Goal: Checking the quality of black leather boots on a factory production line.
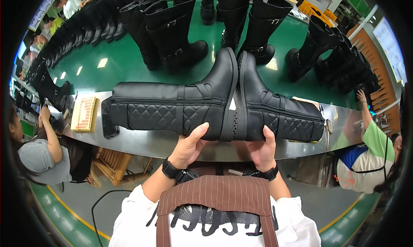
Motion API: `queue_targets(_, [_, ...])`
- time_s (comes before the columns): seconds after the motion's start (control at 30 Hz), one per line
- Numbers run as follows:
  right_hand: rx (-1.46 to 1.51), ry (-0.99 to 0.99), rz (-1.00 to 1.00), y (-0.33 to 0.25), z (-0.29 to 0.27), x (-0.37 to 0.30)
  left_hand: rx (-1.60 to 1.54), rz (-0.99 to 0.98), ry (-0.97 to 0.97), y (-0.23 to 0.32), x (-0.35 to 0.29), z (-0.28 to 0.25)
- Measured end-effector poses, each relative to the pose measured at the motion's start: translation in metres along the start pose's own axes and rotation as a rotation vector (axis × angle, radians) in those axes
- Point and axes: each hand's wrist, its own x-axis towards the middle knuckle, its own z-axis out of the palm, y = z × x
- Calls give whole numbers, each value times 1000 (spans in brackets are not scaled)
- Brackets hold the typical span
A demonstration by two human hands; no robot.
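Over the near edge of the silver-bordered green worktop [101, 77], the left hand [190, 148] is clasping a tall black quilted leather-look boot [167, 105] while the right hand [263, 151] is clasping a matching black quilted boot [286, 116], soles facing.

Left hand [186, 151], right hand [263, 151] partly hidden behind boots [165, 94]
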Motion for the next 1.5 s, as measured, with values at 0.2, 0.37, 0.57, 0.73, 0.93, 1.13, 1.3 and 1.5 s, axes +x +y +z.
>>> queue_targets(0.2, [-1, -59, 3, 4, 8, -5, -86, -18, -36, 3, -6, -3])
queue_targets(0.37, [-20, -40, -2, 10, 17, -5, -79, -19, -17, 5, -8, -10])
queue_targets(0.57, [-25, -56, -9, 10, 11, -3, -82, -23, -14, 3, -10, -15])
queue_targets(0.73, [-12, -74, 33, 12, -10, -6, -80, 3, -40, 1, -14, -28])
queue_targets(0.93, [-73, -197, -10, -27, -55, -20, 300, 19, -11, 40, -39, -66])
queue_targets(1.13, [-233, -91, -49, -47, -61, -41, 549, -8, 7, 62, -51, -76])
queue_targets(1.3, [-713, -120, -180, -34, -15, -17, 560, 41, 44, 36, -25, -53])
queue_targets(1.5, [-1734, -274, -671, -8, 45, 11, 781, 136, -120, 11, -19, -31])
